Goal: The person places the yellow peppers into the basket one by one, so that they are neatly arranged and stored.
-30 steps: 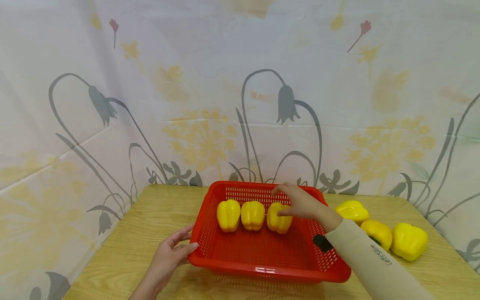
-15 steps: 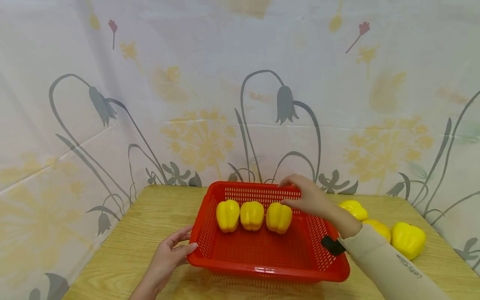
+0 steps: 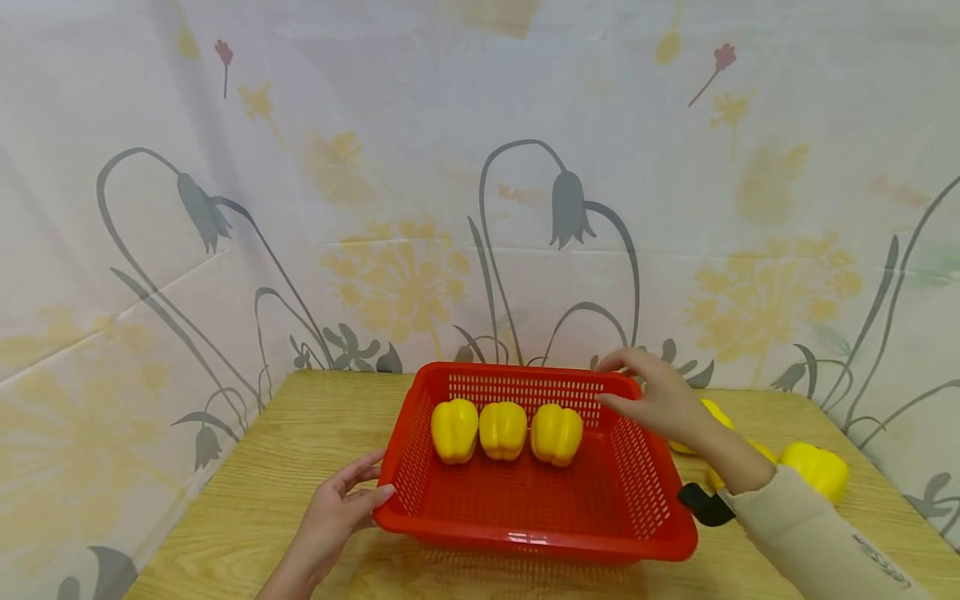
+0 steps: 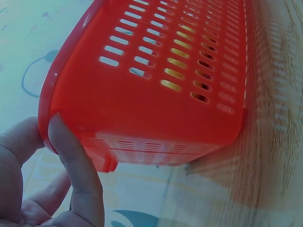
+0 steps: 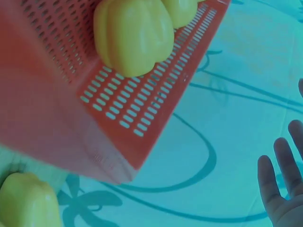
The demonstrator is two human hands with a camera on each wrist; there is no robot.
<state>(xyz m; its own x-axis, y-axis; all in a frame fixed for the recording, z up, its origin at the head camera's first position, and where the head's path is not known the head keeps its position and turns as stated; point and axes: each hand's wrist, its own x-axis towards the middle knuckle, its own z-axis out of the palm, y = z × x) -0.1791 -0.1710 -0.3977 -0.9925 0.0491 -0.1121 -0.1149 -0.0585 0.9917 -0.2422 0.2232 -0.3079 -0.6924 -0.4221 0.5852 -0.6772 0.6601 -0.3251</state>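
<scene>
A red perforated plastic basket (image 3: 525,546) stands on the table with three yellow bell peppers in a row along its back: left pepper (image 3: 454,431), middle pepper (image 3: 503,431), right pepper (image 3: 557,435). My left hand (image 3: 341,508) pinches the basket's left rim; in the left wrist view the thumb and fingers (image 4: 78,165) lie on either side of that rim. Over the back right corner of the basket hovers my right hand (image 3: 660,396), fingers spread and holding nothing. Its fingers (image 5: 272,182) also show apart from the basket in the right wrist view.
Several more yellow bell peppers lie on the wooden table (image 3: 262,467) right of the basket, among them one pepper (image 3: 817,471) in front; my right forearm partly covers the others. A floral-patterned cloth (image 3: 420,167) hangs behind the table.
My right hand has let go of the right pepper in the basket, then risen and moved right toward the basket's right rim. The left hand and basket stay in place.
</scene>
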